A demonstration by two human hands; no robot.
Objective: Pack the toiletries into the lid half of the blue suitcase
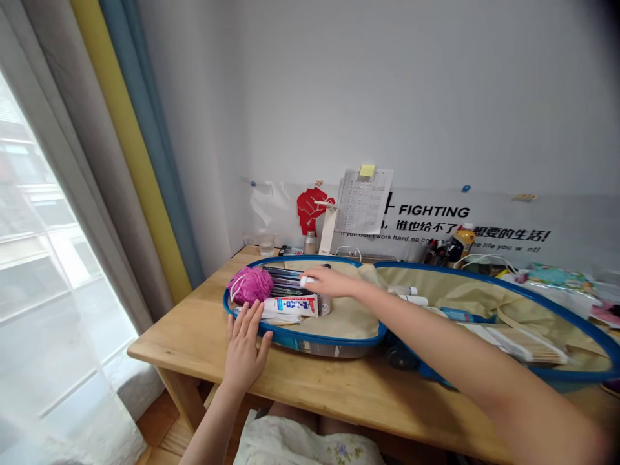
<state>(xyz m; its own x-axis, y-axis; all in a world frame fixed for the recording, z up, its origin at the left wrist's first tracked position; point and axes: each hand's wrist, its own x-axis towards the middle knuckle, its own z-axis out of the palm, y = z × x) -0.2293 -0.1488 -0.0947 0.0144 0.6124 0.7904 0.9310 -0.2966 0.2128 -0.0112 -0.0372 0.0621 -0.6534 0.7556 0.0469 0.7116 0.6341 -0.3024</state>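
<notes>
An open blue-rimmed case (339, 342) with a beige lining lies on the wooden desk (194, 336). In its left half lie a pink bath puff (250, 285), a white toothpaste box (296, 305) and several dark slim packets (285, 281). My left hand (245, 349) rests flat on the case's near left rim, fingers spread, next to the toothpaste box. My right hand (329, 281) reaches across the lining and pinches a small white tube (307, 281) beside the dark packets.
The case's right half (557, 310) holds white tubes and a striped flat item. Along the wall stand a small bottle (310, 243), a plastic cup (266, 243), a drink bottle (462, 242), cables and clutter. Curtains (121, 161) hang at the left by a window.
</notes>
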